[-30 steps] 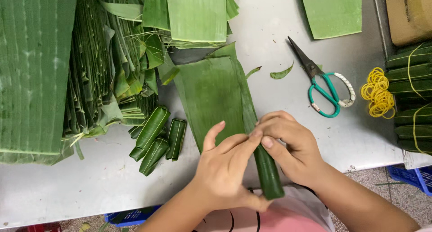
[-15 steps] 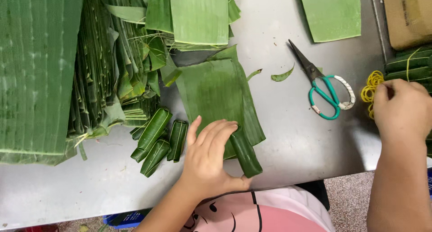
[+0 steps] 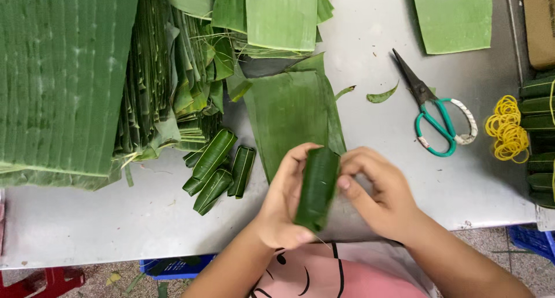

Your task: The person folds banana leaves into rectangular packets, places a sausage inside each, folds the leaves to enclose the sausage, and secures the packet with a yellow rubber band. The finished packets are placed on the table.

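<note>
While both hands pinch it, the leaf roll (image 3: 316,186) hovers just above the table edge (image 3: 115,240).
Left hand (image 3: 283,208) wraps it from below and right hand (image 3: 378,194) nips its side; a slack grip (my guess) could let it unfurl. Flat leaf (image 3: 286,116), small rolls (image 3: 217,168) and scissors (image 3: 436,116) crowd nearby.
</note>
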